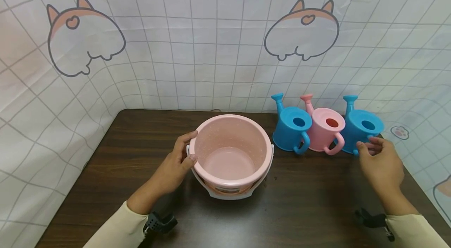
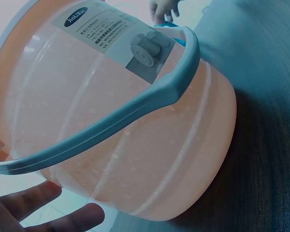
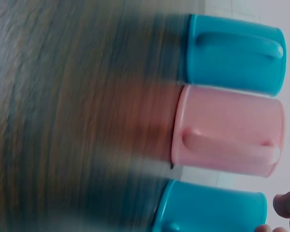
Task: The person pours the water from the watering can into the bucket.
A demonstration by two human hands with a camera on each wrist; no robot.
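A pale pink bucket [image 1: 230,162] stands upright on the dark wooden table, its white handle [image 1: 230,196] hanging down across the front. My left hand [image 1: 175,165] touches the bucket's left side at the rim, thumb and fingers spread. In the left wrist view two fairly straight fingers [image 2: 67,218] show beside the wall. At the right, my right hand [image 1: 383,164] is at the handle side of a blue watering can [image 1: 364,119], thumb and fingers apart and lightly bent. Left of that can stand a pink watering can [image 1: 322,132] and another blue watering can [image 1: 290,130].
The three cans stand close side by side near the table's [image 1: 134,142] back right edge, spouts up and toward the back. Behind the table hangs a white gridded curtain [image 1: 211,44] with cartoon drawings. A dark strap device [image 1: 160,222] is on the left wrist.
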